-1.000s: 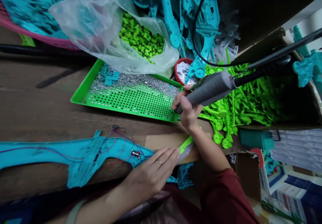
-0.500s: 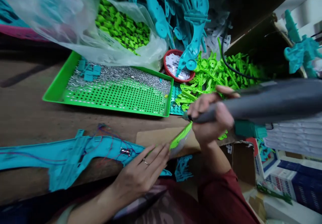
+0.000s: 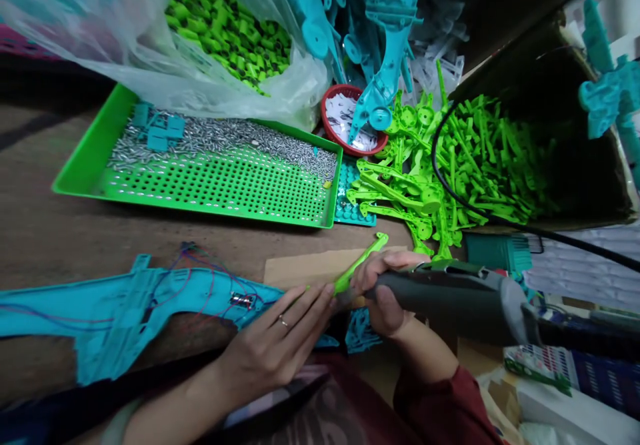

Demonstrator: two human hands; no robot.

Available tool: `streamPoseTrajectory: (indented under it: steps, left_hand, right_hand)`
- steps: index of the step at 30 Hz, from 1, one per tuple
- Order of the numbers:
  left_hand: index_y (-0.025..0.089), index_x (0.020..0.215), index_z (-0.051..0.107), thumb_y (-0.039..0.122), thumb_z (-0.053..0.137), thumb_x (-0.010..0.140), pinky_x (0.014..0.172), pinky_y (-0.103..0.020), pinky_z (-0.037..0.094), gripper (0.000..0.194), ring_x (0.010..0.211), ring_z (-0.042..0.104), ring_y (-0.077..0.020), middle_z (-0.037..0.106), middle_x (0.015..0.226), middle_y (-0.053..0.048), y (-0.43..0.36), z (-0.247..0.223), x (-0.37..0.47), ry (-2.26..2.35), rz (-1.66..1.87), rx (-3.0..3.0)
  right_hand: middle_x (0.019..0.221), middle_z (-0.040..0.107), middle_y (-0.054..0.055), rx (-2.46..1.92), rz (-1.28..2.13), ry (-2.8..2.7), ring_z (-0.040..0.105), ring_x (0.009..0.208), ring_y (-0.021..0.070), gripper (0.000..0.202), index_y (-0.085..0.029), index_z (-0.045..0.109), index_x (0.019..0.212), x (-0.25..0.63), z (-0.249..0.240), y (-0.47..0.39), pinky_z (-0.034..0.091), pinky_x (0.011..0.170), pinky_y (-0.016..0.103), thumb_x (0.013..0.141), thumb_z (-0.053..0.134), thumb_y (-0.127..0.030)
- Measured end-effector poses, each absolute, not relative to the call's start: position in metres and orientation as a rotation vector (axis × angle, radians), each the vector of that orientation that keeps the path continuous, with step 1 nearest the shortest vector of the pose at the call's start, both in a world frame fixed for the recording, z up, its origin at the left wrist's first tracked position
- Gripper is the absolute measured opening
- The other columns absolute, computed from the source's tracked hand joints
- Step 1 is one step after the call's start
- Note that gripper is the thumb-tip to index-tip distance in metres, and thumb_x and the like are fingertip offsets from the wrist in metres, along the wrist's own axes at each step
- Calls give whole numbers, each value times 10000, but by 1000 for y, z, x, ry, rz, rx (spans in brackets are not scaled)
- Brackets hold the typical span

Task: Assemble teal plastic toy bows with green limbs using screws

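Note:
My right hand (image 3: 387,292) is wrapped round a dark grey electric screwdriver (image 3: 450,302), held nearly level. Its tip points left, close by the fingers of my left hand (image 3: 283,335), which press together over a long lime-green plastic part (image 3: 367,258). The part's far end sticks out up and to the right; its near end is hidden under my fingers. Where exactly the screwdriver tip touches, I cannot tell. Left of my left hand lies a blue plastic toy-gun half shell (image 3: 200,292) with red and blue wires and a small metal piece inside.
A green perforated tray (image 3: 220,208) of screws stands behind, below a clear bag (image 3: 310,88) of lime-green pieces. A red basket (image 3: 327,122) holds white parts. Lime-green parts (image 3: 415,185) spill from a box on its side (image 3: 595,158). A black cable (image 3: 500,218) crosses the right. Cardboard (image 3: 285,268) lies ahead.
My right hand has brought the screwdriver down and left, from the green part's far end to beside my left fingers. My left hand stays on the part. The view has shifted slightly.

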State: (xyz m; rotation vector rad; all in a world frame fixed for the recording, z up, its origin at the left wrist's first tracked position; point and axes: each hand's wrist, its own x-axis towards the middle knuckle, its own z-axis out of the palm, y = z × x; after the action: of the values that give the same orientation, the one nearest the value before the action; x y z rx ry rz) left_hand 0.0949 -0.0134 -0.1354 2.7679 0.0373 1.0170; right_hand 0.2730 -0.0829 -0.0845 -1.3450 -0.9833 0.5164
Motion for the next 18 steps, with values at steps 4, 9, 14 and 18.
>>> streamPoseTrajectory:
  steps: [4,9,14,18]
  left_hand:
    - [54,1183,675,91,431,960,1143,-440,428,332,1217,635,-271,701,1269,-159,-13,-131,97,50,1022,2766]
    - [70,1111,688,123,502,951,1070,-417,477,251,1195,642,-272,693,1279,-177,-17,-125,109,110,1008,2781]
    - [79,1255,641,77,355,968,1033,-458,468,405,1211,620,-289,683,1289,-163,-19,-118,107,299,831,2784]
    - [67,1267,634,94,444,950,1073,-438,445,371,1226,608,-279,684,1292,-149,-15,-121,94,231,852,2755]
  right_hand:
    - [576,476,-94,-1171,516,-1176,467,400,110,277,-304,479,1157,280,-68,-78,428,403,232,903,572,-362]
    - [570,503,-103,-993,575,-1079,493,401,101,298,-312,523,1112,295,-39,-19,487,426,237,870,646,-437]
    - [590,472,-100,-1145,407,-860,476,414,90,341,-269,508,1059,296,-65,53,445,442,253,809,635,-464]
    - [593,433,-95,-1181,393,-868,452,414,88,411,-243,517,1052,296,-87,65,437,440,265,785,630,-534]
